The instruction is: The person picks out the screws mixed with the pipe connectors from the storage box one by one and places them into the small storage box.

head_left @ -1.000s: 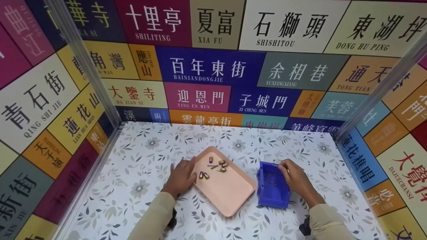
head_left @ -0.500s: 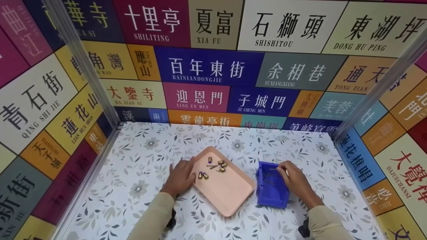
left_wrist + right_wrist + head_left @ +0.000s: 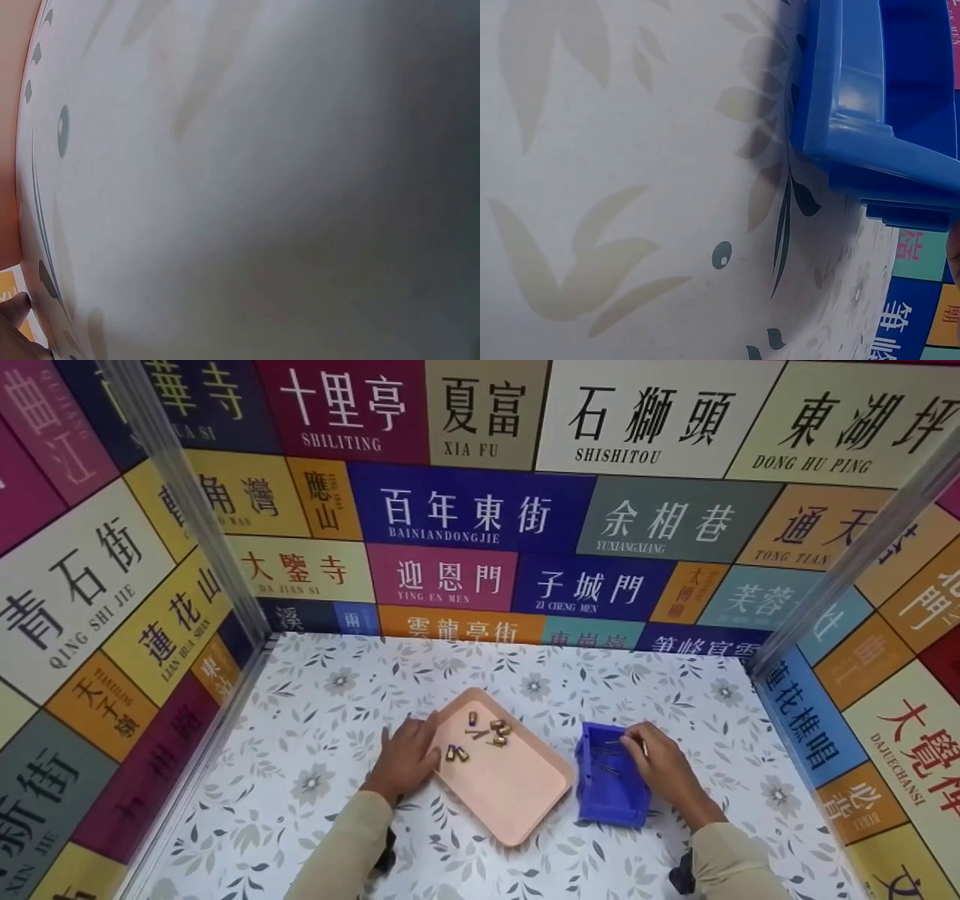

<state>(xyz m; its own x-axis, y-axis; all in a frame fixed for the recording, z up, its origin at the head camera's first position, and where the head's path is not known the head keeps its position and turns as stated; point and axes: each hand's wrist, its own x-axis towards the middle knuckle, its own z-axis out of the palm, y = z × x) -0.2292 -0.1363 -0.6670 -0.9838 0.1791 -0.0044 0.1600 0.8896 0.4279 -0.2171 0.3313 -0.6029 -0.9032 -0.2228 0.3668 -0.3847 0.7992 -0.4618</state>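
My left hand (image 3: 403,760) rests against the left edge of a pink tray (image 3: 517,802), its thumb and forefinger touching the rim. In the tray lie several short brass-coloured cylinders (image 3: 499,742) with dark ends and a few thin screws (image 3: 480,733). To the right stands a blue plastic bin (image 3: 613,802) with several thin screws (image 3: 609,769) inside. My right hand (image 3: 660,757) reaches over its right wall, thumb and forefinger pinching a thin screw (image 3: 613,743) inside the bin. The right wrist view shows the blue bin (image 3: 855,112) from outside, with a fingertip at the edge.
Both containers stand on a table (image 3: 315,840) covered in white leaf-patterned cloth. Colourful sign-printed walls (image 3: 472,510) close off the back and sides, with clear corner strips (image 3: 217,547). The left wrist view is mostly tabletop (image 3: 187,150), with the tray's edge (image 3: 9,150) at its left.
The right hand's fingertips have dipped slightly at the bin's wall, and a thin screw now shows at them. The left hand and tray have hardly moved.
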